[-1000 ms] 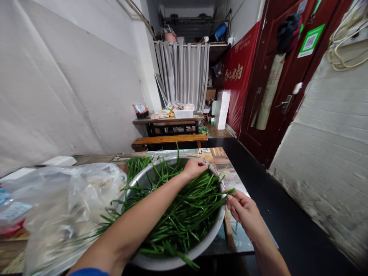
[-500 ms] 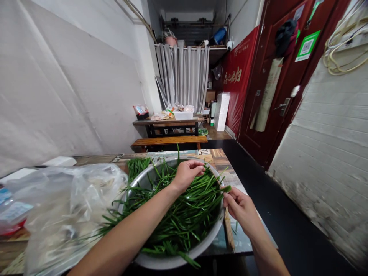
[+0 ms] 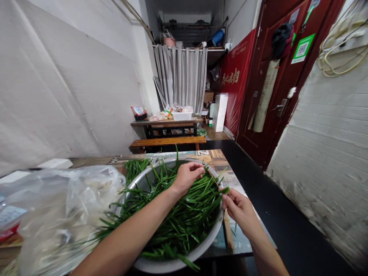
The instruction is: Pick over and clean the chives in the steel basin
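A large metal basin [image 3: 211, 239] is heaped with long green garlic chives [image 3: 184, 214]. My left hand [image 3: 188, 176] is over the far part of the heap, its thumb and fingers pinched at one end of a thin bamboo skewer [image 3: 213, 178]. The skewer slants down towards my right hand [image 3: 238, 207], at the basin's right rim. Between the right thumb and fingers is a small folded bit of chive [image 3: 225, 190], at the skewer's near end. Whether the skewer pierces it I cannot make out. A bundle of bamboo skewers [image 3: 229, 232] lies beside the basin.
A clear plastic bag [image 3: 66, 214] covers the table's left part. More chives [image 3: 136, 168] lie behind the basin. Beyond the table [image 3: 220, 161] stand a wooden bench [image 3: 169, 142] and another table with a white tub [image 3: 182, 115]. A red door [image 3: 267, 88] is at right.
Both hands keep nearly the same pose over the basin. The whole view has shifted slightly; more of the skewer shows between the hands.
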{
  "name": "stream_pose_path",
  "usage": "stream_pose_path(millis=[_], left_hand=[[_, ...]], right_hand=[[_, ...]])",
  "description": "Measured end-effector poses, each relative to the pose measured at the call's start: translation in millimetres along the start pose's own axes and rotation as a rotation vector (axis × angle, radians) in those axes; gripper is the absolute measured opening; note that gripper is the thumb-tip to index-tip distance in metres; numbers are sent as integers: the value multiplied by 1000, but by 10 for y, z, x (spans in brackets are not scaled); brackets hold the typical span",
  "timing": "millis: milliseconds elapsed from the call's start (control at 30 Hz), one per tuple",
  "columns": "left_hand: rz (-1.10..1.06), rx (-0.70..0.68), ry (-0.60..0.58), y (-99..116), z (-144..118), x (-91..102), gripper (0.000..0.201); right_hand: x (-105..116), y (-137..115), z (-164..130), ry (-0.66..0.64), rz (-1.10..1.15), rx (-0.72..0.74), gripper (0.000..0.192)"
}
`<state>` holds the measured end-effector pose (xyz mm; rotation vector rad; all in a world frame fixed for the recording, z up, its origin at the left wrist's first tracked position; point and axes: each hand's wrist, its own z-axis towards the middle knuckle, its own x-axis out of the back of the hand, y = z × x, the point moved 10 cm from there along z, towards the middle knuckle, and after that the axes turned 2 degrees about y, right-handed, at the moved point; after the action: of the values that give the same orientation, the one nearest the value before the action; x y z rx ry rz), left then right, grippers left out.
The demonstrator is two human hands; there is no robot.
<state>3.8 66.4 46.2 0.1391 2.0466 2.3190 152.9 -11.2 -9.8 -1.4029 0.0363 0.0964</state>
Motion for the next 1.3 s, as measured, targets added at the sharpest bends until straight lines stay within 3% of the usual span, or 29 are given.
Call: stream_pose_path(millis=[233, 433, 733, 900, 1033, 1133, 1300], left_hand=[[74, -48, -7, 23, 11, -1, 17], [328, -263, 45, 230, -39, 23, 17], [463, -456, 30, 434, -123, -33, 14], [456, -470, -205, 291, -324, -372, 17], [423, -334, -411, 116, -448, -583, 21], [474, -180, -455, 61, -311, -452, 29], [655, -114, -216, 134, 11, 88, 27]], right_hand=[[-1, -13, 10, 10, 12, -10, 30], [-13, 15, 14, 4, 49, -38, 31], [4, 32, 15, -3, 94, -64, 33], [-18, 30, 42, 9, 169, -67, 28], [0, 41, 34, 23, 229, -55, 31], [105, 37, -27, 58, 228, -36, 26], [267, -257, -92, 100, 194, 46, 18]])
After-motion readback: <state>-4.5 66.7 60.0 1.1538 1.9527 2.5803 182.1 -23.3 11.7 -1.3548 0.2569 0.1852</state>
